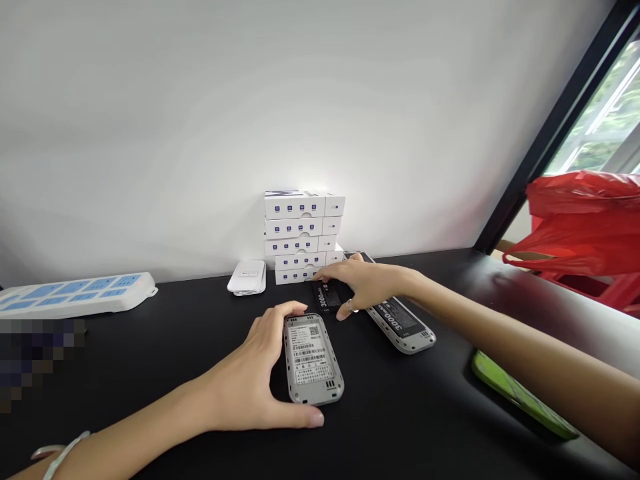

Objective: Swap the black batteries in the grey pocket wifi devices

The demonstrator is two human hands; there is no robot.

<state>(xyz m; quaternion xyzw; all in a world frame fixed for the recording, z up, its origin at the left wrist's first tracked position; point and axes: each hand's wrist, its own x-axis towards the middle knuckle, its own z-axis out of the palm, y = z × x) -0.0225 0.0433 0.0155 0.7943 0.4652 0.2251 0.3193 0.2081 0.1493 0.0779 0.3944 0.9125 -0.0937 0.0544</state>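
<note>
My left hand [260, 380] is spread around the left side of a grey device shell [313, 360] with a printed label, its thumb by the lower edge and fingers at the top. My right hand [357, 283] reaches over a black battery [329, 298] marked 3000mAh, with thumb and fingers apart at its sides; whether they touch it I cannot tell. Right of that battery lies another grey device [420, 341] with a black battery in it, partly hidden behind my right hand and forearm.
White boxes [295, 228] are stacked against the wall. White covers [247, 277] lie left of them. A white power strip [75, 293] is at the far left. A green phone-like object [523, 395] lies under my right forearm. A red plastic bag [585, 220] is at the right.
</note>
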